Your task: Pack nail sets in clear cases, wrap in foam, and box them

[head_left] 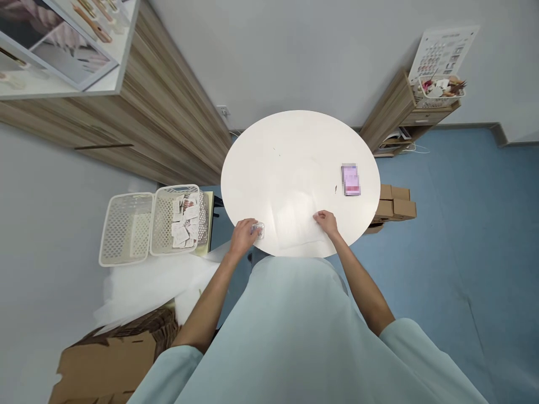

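Observation:
My left hand [243, 238] is closed on a small clear case [260, 230] at the front left of the round white table [252, 163]. What is inside the case is too small to make out. A thin, see-through white sheet [295, 223] lies flat in front of me, near the table's front edge. At its right side, my right hand [327, 223] has thumb and fingers pinched together on the sheet's edge. A phone [351, 179] with a pinkish screen lies farther right, beside a tiny dark item [336, 189].
Left of the table stand two white baskets, an outer one [126, 230] and one [160, 241] with small cards. White wrapping [155, 280] and flat cardboard [109, 365] lie below them. Brown boxes [398, 207] sit to the right. A wooden cabinet [168, 106] rises back left.

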Tool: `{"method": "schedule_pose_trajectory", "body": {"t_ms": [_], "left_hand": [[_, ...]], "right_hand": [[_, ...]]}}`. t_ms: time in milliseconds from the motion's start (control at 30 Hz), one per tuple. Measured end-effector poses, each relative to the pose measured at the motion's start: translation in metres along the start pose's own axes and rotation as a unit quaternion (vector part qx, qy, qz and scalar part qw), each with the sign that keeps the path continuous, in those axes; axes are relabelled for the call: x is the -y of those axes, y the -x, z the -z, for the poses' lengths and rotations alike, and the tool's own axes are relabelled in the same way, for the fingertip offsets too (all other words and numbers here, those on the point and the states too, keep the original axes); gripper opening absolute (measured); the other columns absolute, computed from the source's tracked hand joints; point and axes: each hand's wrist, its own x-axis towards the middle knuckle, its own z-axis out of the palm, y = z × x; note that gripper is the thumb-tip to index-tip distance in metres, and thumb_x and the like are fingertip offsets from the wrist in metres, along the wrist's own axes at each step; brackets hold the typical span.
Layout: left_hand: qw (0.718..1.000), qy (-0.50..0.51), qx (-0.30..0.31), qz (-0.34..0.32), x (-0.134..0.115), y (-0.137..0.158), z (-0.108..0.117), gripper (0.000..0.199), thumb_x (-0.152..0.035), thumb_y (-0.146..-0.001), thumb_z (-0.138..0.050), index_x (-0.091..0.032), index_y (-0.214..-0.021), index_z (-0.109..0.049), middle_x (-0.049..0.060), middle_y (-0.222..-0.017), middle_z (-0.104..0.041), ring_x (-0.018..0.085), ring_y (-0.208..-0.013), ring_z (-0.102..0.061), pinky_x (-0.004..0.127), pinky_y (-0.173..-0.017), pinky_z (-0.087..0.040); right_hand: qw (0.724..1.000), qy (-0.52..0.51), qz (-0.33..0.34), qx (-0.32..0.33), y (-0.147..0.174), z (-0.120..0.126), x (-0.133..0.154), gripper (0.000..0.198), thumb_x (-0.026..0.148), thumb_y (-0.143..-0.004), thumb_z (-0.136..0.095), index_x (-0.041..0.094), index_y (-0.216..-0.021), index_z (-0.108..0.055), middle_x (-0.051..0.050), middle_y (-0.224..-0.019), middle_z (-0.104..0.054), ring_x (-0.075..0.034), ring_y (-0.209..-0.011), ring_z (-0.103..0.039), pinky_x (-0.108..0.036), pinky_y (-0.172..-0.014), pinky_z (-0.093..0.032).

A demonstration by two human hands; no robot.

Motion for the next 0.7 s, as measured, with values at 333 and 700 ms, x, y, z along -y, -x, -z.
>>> {"method": "schedule_pose_trajectory", "body": {"t_ms": [333,700], "left_hand": [[0.99,-0.102,0.084,-0.041,0.019,0.016,0.0,0.059,-0.021,-0.084,-0.069,-0.023,-0.142,-0.061,0.011,-0.151,-0.059,0.037,-0.137,-0.053,0.052,-0.112,-0.05],[0.991,-0.038,0.052,-0.114,-0.06,-0.007,-0.035,0.06,-0.033,-0.085,-0.075,-0.025,-0.143,-0.061,0.011,-0.142,-0.062,0.034,-0.133,-0.054,0.048,-0.11,-0.052]], "right_hand": [[0.997,0.058,0.009,-0.044,-0.007,0.004,-0.003,0.024,0.039,-0.088,-0.068,0.021,-0.103,-0.07,-0.004,-0.096,-0.077,-0.022,-0.088,-0.071,-0.032,-0.082,-0.051],[0.994,0.103,-0.021,-0.038,0.036,0.018,-0.032,0.024,0.036,-0.093,-0.065,0.023,-0.112,-0.07,-0.003,-0.1,-0.078,-0.022,-0.093,-0.071,-0.031,-0.081,-0.05]]}}
